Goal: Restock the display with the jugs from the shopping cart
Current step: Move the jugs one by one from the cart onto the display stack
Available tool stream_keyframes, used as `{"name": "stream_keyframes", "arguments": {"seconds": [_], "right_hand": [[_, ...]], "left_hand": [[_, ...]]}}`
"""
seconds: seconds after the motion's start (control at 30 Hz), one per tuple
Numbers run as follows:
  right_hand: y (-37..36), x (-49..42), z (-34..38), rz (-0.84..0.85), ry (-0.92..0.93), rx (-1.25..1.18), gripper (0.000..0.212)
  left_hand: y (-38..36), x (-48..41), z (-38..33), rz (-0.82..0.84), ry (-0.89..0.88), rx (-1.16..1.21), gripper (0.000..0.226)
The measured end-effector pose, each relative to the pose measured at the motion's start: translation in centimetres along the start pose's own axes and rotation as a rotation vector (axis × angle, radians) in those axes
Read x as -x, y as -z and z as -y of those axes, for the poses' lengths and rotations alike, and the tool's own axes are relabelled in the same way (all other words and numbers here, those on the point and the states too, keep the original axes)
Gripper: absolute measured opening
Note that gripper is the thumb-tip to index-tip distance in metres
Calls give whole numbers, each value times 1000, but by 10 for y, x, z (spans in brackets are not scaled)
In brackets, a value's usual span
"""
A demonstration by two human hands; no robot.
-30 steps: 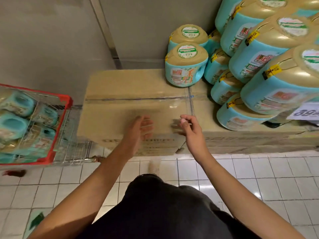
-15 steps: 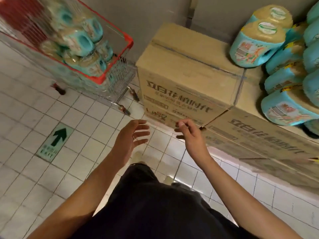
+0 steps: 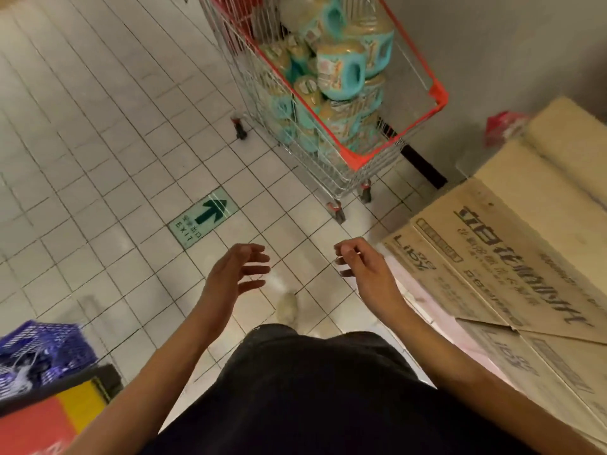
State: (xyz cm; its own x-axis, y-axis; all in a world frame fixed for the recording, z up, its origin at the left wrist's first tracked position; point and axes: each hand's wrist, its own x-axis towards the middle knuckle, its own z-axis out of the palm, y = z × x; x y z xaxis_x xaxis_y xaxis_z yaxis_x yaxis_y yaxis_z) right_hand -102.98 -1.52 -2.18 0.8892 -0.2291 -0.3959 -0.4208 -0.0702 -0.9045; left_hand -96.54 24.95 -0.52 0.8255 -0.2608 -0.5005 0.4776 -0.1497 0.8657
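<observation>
Since the cart point(image 3: 394, 149) is heaped with jugs point(image 3: 341, 73), much restocking looks left to do, and the left hand point(image 3: 230, 277) and right hand point(image 3: 361, 267) hover empty, fingers loosely curled, well short of the cart.

You face teal-and-gold plastic jugs point(image 3: 341, 73) in a red-rimmed wire shopping cart point(image 3: 394, 139), tan printed cardboard boxes point(image 3: 512, 264), white square-tiled floor point(image 3: 98, 142).

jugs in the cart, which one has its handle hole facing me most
The teal jug atop the pile's middle: its wide oval handle hole faces the camera; the others show narrower holes or none.
</observation>
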Motion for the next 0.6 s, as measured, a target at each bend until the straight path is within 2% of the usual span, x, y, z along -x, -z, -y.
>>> {"name": "stream_keyframes", "arguments": {"seconds": [0.1, 0.23, 0.43, 0.6], "right_hand": [[-28, -35, 21, 28, 5, 8, 21], [-44, -80, 44, 35, 12, 38, 34], [-52, -168, 77, 34, -2, 22, 21], [-55, -269, 110, -6, -6, -41, 25]], "left_hand": [[34, -31, -24, -10, -18, 0, 39], [55, -80, -63, -35, -49, 29, 31], [69, -168, -116, -59, -51, 90, 45], [82, -254, -151, -76, -5, 94, 33]]}}
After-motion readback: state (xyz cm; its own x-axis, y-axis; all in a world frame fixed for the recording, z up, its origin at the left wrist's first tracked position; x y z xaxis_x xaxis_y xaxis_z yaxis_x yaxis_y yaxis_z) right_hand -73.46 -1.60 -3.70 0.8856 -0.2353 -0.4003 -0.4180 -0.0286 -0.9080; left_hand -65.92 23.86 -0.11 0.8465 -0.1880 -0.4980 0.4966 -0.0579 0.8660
